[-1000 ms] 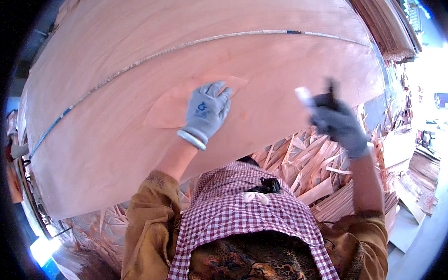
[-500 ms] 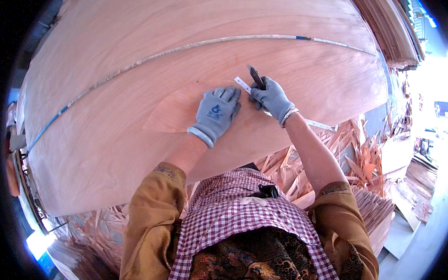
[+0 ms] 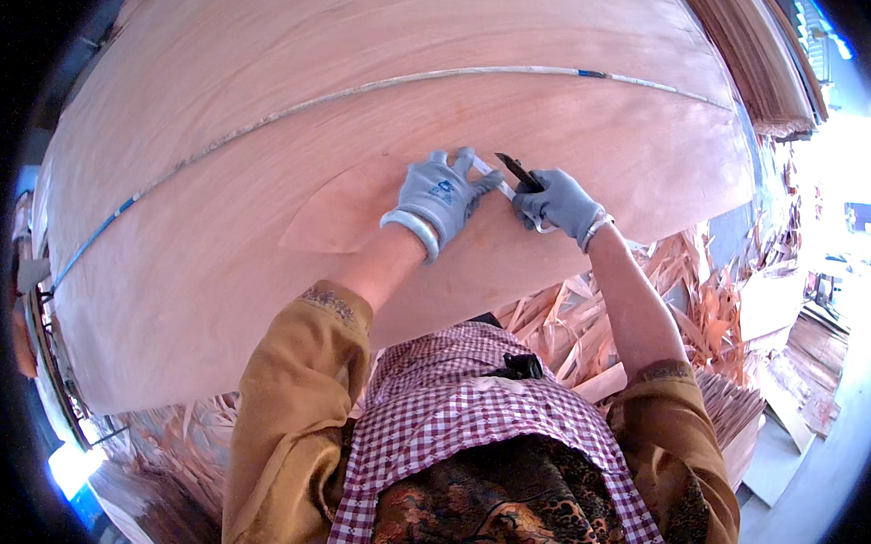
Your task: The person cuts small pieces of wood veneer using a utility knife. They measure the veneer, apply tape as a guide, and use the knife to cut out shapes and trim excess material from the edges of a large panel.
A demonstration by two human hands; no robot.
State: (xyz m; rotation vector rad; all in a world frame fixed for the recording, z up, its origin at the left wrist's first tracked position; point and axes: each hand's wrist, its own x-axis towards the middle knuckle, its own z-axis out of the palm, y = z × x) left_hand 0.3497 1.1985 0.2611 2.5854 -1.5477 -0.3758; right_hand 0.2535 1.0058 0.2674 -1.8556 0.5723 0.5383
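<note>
My left hand (image 3: 442, 197), in a grey glove, lies with spread fingers on a broad, pinkish-brown wood veneer sheet (image 3: 214, 293). Its fingers and thumb rest at the end of a narrow white perforated tape (image 3: 503, 186). Just to the right, my right hand (image 3: 561, 205), also gloved, is closed around a dark-bladed black knife (image 3: 519, 171) whose tip points up and left. The tape runs into that same hand, and its fingers hide part of it. A lens-shaped veneer patch (image 3: 337, 211) with a curved edge shows left of my left hand.
A long thin rod (image 3: 385, 82) with blue bands crosses the sheet beyond my hands. Veneer scraps (image 3: 587, 325) lie heaped below the sheet's near edge. Stacked veneer (image 3: 764, 68) stands at the far right, and loose boards (image 3: 785, 418) lie lower right.
My left hand has shifted right and its fingers have spread onto the tape's end. My right hand has moved right and slightly nearer, still holding the knife.
</note>
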